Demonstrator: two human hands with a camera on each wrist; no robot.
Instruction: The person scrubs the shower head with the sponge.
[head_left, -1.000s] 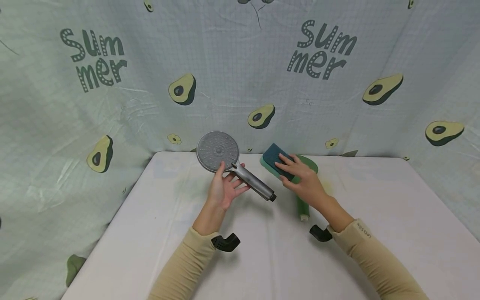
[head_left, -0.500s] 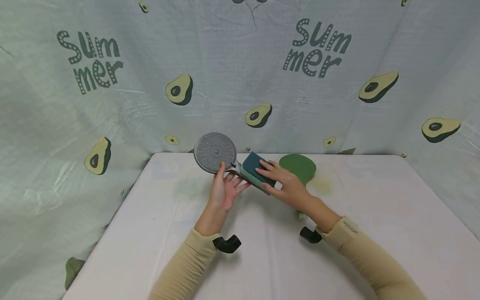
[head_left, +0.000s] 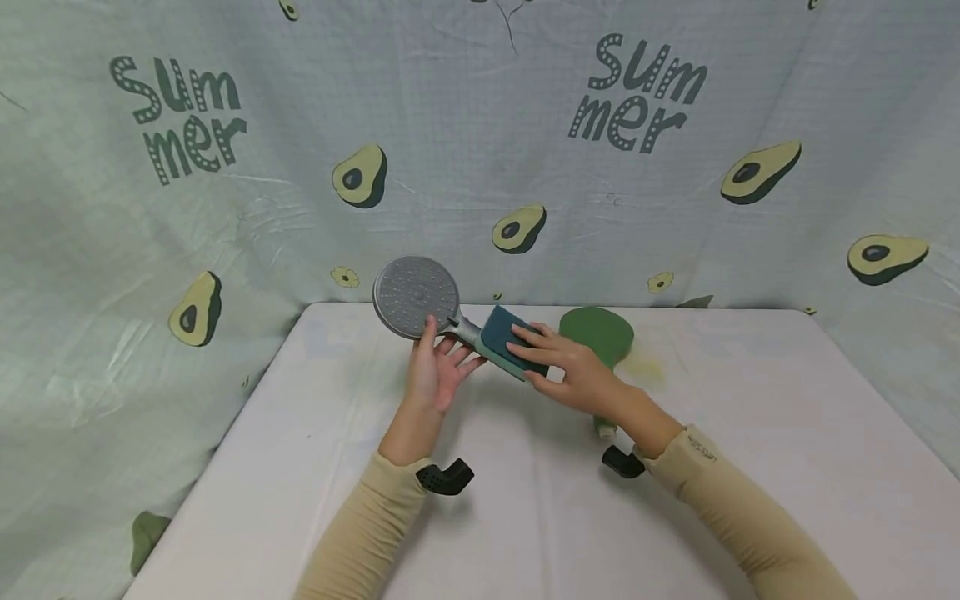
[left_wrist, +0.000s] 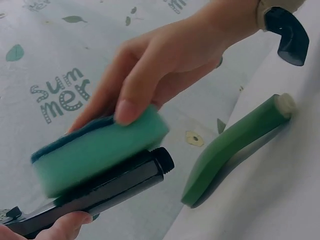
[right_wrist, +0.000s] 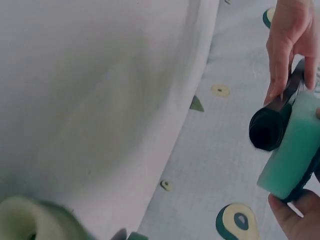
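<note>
My left hand (head_left: 430,379) holds a grey shower head (head_left: 415,293) above the table, its nozzle face toward me. The thumb lies on the front near the neck, with fingers behind the handle. My right hand (head_left: 573,371) grips a sponge (head_left: 506,337) with a dark blue scouring side and a light green foam side. In the left wrist view, the foam (left_wrist: 102,157) lies along the shower head's handle (left_wrist: 120,187), whose threaded end sticks out. From the right wrist view, the handle's hollow end (right_wrist: 266,131) shows beside the foam.
Behind the right hand, a green paddle-shaped object (head_left: 596,333) with a handle and a pale hollow end lies on the white table (head_left: 510,517). A curtain (head_left: 450,125) printed with avocados hangs behind the table and along its left side.
My right hand has carried the sponge left, from beside the green object onto the shower head's handle. The shower head has shifted slightly left and up in the last half second.
</note>
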